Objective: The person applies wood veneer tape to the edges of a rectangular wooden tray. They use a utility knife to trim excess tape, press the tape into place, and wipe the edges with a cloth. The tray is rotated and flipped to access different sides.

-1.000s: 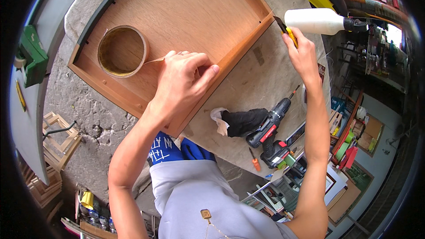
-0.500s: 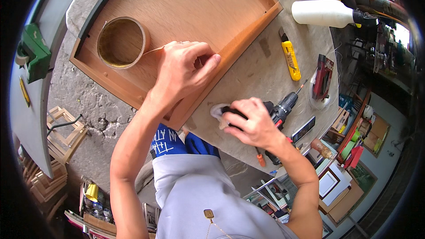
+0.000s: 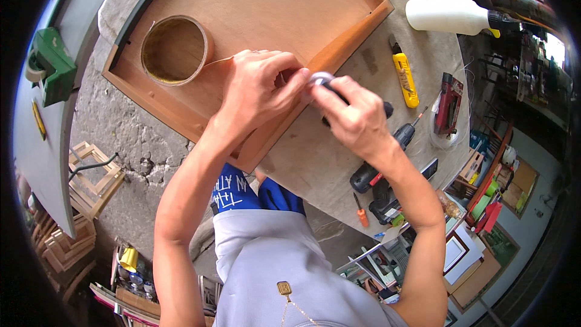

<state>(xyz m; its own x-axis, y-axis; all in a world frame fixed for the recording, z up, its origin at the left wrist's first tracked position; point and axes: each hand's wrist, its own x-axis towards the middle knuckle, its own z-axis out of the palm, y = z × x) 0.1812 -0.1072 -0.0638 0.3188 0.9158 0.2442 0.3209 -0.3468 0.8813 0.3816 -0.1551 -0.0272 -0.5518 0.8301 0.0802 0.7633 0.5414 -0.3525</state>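
Observation:
My left hand (image 3: pixel 260 82) rests over the near edge of a shallow wooden frame with a brown back panel (image 3: pixel 266 9). Its thumb and forefinger are pinched together; what lies between them is too small to make out. My right hand (image 3: pixel 357 112) is closed around a black-handled tool with a rounded, silvery head (image 3: pixel 322 77). That head is right at my left fingertips, by the frame's edge; the tool's exact kind is unclear. Inside the frame stands a wide roll of brown tape (image 3: pixel 209 48), and a thin strip runs from it toward my left hand.
On the grey tabletop to the right lie a yellow utility knife (image 3: pixel 405 80), a white spray bottle (image 3: pixel 446 16), a dark red tool (image 3: pixel 448 104), a cordless drill (image 3: pixel 366 177) and an orange-handled screwdriver (image 3: pixel 362 217). A green tape dispenser (image 3: pixel 57 66) sits on the left surface.
My right hand has risen from the tabletop to my left fingertips, bringing the black-handled tool with it. My left hand keeps its pinch at the frame's edge. The view has shifted slightly.

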